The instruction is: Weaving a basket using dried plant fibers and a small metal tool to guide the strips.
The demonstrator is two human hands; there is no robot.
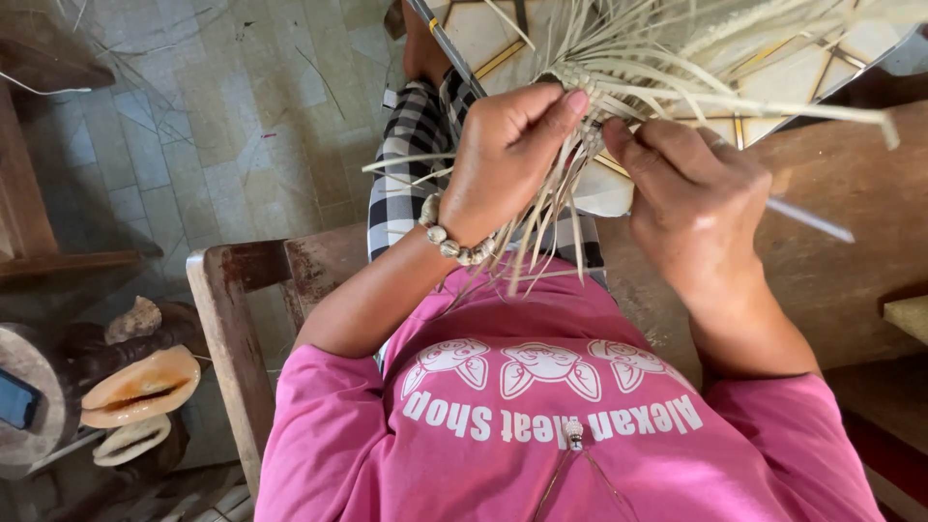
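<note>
**Two hands at work on a half-woven piece of pale straw**

A pale tiled floor, littered with stray strips, lies below a wooden chair and a brown wooden tabletop on the right. The woven straw piece rests against a checked cloth over the person's lap, its loose strands fanning toward the upper right and running out of the picture at the top edge. How far the weave reaches cannot be made out, since both hands cover its near rim. The left hand, with a bead bracelet at the wrist, is closed on a bundle of strands, thumb pressed to the woven edge. The right hand pinches strands just beside it, fingers curled together. A pink shirt fills the lower frame and hides the seat. At the lower left, large seashells lie on a dark stand, partly cut off. Open floor remains to the left of the chair.
</note>
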